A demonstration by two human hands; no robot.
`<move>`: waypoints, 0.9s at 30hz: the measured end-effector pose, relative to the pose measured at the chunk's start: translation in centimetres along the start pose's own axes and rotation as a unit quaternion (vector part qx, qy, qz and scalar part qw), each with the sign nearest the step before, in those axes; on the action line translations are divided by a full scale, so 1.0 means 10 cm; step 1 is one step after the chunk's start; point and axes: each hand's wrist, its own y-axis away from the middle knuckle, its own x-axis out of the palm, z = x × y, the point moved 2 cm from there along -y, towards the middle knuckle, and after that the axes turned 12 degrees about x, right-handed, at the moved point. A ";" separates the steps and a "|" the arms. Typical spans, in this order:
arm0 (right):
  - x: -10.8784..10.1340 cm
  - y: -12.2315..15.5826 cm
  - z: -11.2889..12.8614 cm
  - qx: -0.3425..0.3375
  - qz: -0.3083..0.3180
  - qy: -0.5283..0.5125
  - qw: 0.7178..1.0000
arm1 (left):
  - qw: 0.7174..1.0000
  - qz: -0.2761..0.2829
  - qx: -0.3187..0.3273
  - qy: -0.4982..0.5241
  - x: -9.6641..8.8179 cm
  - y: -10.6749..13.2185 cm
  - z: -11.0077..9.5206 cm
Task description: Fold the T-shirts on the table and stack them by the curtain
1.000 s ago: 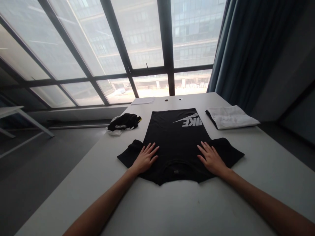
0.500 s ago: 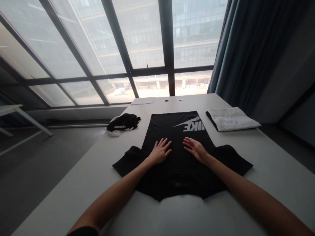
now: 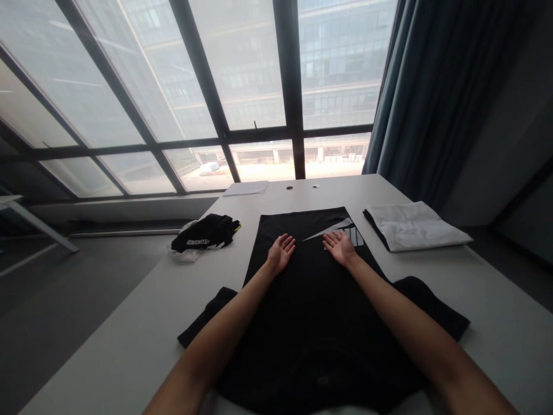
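Observation:
A black T-shirt (image 3: 311, 305) lies spread flat, its collar toward me and its hem at the far end. White lettering and a swoosh mark its far right part. My left hand (image 3: 281, 253) is palm up over the left of the shirt, fingers extended and holding nothing. At the printed lettering is my right hand (image 3: 340, 248), also palm up with its fingers stretched out, hiding part of the print. Whether either hand touches the cloth I cannot tell. The sleeves spread out on both sides beneath my forearms.
The shirt lies on a white table (image 3: 142, 328). A crumpled black garment (image 3: 205, 231) on white material sits at the left edge. To the right is a folded white cloth (image 3: 419, 226) with a dark layer. White paper (image 3: 246, 188) lies at the far edge, before the windows.
Both hands have moved away from me over the shirt and turned from palms down to palms up. The right now covers part of the lettering. The camera view has shifted closer.

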 end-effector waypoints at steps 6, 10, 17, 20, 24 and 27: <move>-0.55 0.12 -0.07 0.017 -0.025 -0.056 0.998 | 0.988 -0.007 -0.099 0.119 -0.40 0.28 -0.05; -0.24 0.14 -0.21 0.005 0.039 -0.084 0.996 | 0.980 0.034 -0.102 0.168 -0.03 0.34 -0.03; -0.21 -0.52 0.23 0.044 0.047 -0.029 0.997 | 0.970 -0.053 -0.148 0.186 0.17 -0.32 0.13; -0.60 -0.73 0.71 -0.078 -0.075 0.035 0.994 | 0.976 -0.125 -0.099 0.150 -0.23 -0.69 -0.05; -0.66 -0.92 0.87 -0.144 -0.134 0.069 0.978 | 0.981 -0.154 -0.033 0.109 -0.39 -0.99 -0.14; -0.41 -1.05 0.60 -0.161 -0.113 0.113 0.974 | 0.992 -0.097 -0.009 0.085 -0.12 -1.02 0.06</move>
